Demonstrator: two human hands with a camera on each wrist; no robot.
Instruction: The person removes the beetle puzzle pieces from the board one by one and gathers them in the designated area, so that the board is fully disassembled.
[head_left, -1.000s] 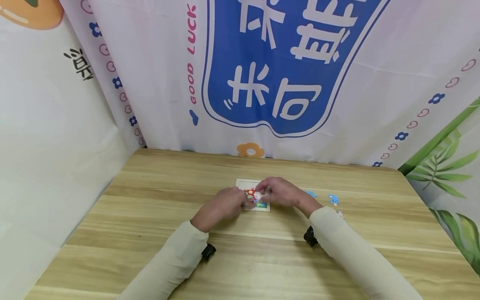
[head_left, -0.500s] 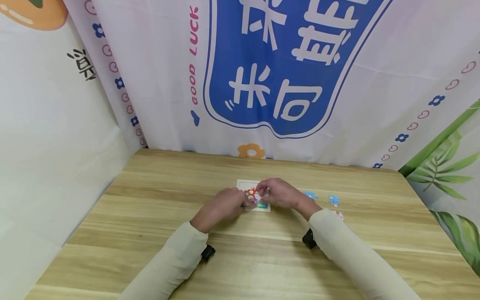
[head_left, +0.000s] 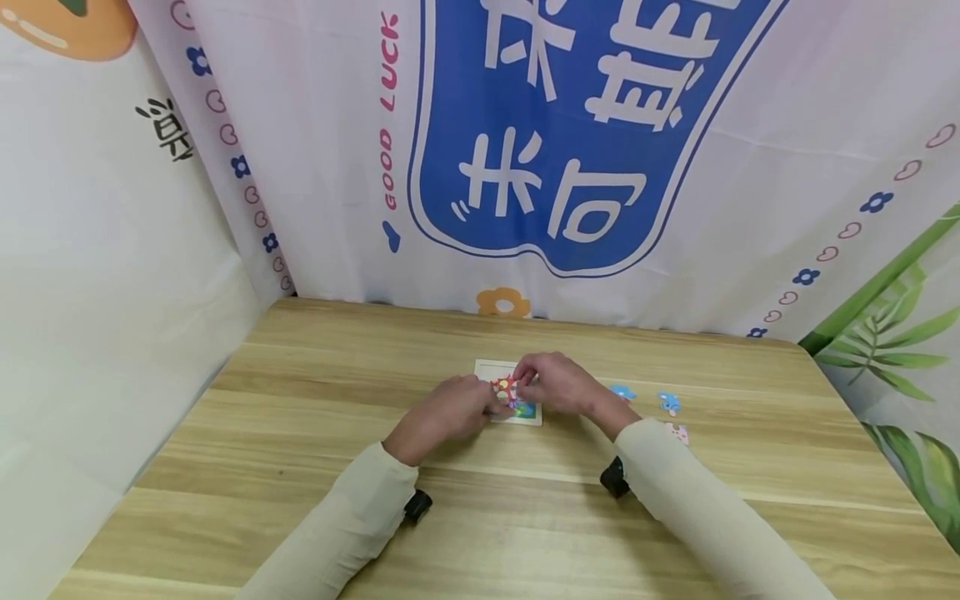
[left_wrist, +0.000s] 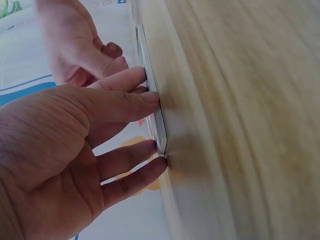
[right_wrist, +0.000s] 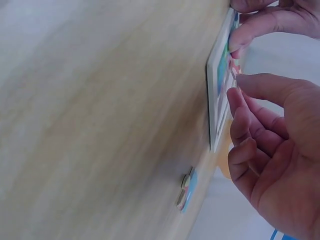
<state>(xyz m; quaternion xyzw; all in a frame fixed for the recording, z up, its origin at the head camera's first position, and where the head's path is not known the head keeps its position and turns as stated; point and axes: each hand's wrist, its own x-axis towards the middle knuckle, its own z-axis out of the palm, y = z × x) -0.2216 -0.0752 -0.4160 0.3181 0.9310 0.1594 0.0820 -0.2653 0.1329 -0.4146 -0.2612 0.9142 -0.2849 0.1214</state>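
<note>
Right grip (head_left: pixel 562 385) is pinching a red-and-white piece (right_wrist: pixel 235 67) between thumb and fingertips, right at the pale-rimmed puzzle board (head_left: pixel 491 368). Left grip (head_left: pixel 453 406) is resting at the board's near-left side, its fairly straight fingers touching the edge. Flat on the wooden bench (head_left: pixel 517 525), the board is lying between both hands. One blue piece (head_left: pixel 622 392), a second blue piece (head_left: pixel 669 403) and a pink piece (head_left: pixel 679 432) are lying to its right, the pink one beside the right sleeve (head_left: pixel 705 492).
</note>
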